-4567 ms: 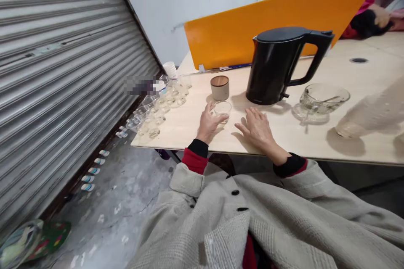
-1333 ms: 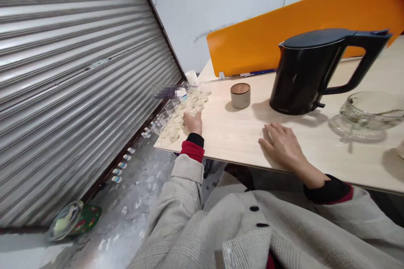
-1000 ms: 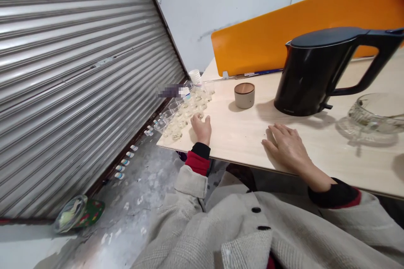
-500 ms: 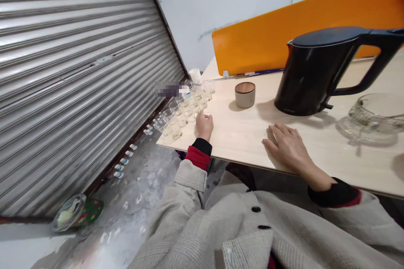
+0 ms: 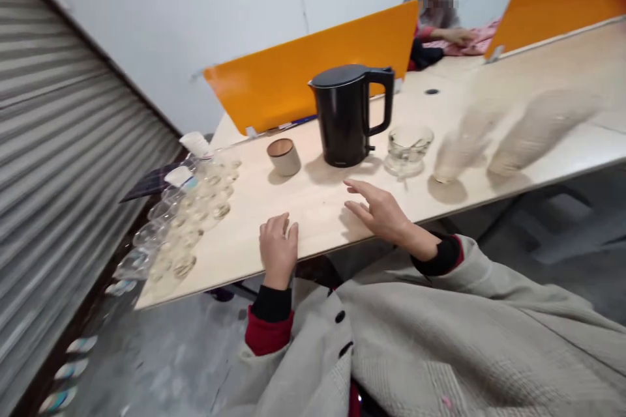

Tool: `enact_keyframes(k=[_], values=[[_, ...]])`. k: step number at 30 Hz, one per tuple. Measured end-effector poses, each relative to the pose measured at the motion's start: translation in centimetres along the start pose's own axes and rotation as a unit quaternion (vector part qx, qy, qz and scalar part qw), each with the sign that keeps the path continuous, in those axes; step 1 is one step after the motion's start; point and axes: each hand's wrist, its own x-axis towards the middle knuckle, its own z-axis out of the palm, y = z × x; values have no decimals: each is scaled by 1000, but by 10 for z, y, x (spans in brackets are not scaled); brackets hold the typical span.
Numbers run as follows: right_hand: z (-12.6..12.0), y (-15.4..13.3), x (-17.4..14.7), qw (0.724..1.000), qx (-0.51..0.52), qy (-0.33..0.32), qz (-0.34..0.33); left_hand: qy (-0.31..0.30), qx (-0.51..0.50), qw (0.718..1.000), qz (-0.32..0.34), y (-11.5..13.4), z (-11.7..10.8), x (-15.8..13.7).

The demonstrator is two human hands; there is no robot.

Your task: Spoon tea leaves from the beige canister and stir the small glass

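Setting: pale wooden table (image 5: 313, 208) beside a grey roller shutter (image 5: 53, 143), white wall behind.
Left hand (image 5: 278, 253): at 6 o'clock, at the near table edge, fingers loosely curled downward, holding nothing.
Right hand (image 5: 379, 212): just right of centre, flat on the tabletop, fingers spread narrow and pointing toward 10 o'clock, nothing under it that I can see.
Small glasses (image 5: 188, 225): a cluster along the table's edge at 9 o'clock, the left hand's nearest things but apart from it; blurred here, so their count is unclear.
Handling: thin clear glass, probably light, slippery and fragile; best pinched by the side wall with thumb and two fingers, one at a time, since they stand crowded.
Cup (image 5: 283, 156): tan, brown-rimmed, at 11 o'clock.
Kettle (image 5: 349, 114): black, upright at 12 o'clock, handle to the right.
Glass bowl (image 5: 409, 146): just right of the kettle.
In the way: little between the hands and the glasses; kettle and cup stand farther back.
Far: orange dividers (image 5: 313, 71); another person (image 5: 435, 13) sits at 1 o'clock.
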Motion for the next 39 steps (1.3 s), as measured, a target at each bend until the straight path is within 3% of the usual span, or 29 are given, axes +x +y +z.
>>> enact_keyframes(k=[4, 7, 9, 12, 17, 22, 27, 31, 35, 37, 39], values=[[-78, -16, -13, 992, -71, 104, 7, -15, 65, 995, 70, 6, 3, -4], [-137, -7, -18, 958, -212, 185, 54, -4, 69, 994, 87, 5, 4, -1], [-167, 11, -18, 931, -297, 190, 90, -2, 73, 993, 90, 4, 4, 0], [-191, 44, -14, 922, -355, 118, 102, -4, 83, 993, 86, 5, 5, 0], [-193, 67, 1, 913, -385, -10, 135, -11, 85, 994, 75, 5, 6, -1], [-189, 57, 12, 884, -427, -25, 191, -26, 84, 994, 61, 10, 4, -2], [-194, 71, 11, 877, -441, 19, 191, -48, 96, 994, 37, 18, 0, -3], [-204, 83, 8, 884, -430, 121, 135, -49, 93, 994, 32, 22, 0, -5], [-203, 47, 8, 875, -412, 254, 29, -47, 88, 995, 25, 23, 1, -6], [-188, 14, 12, 894, -361, 264, -33, -43, 79, 996, 20, 23, 1, -5], [-160, -17, 20, 936, -275, 212, -58, -40, 70, 997, 16, 23, 1, -5]])
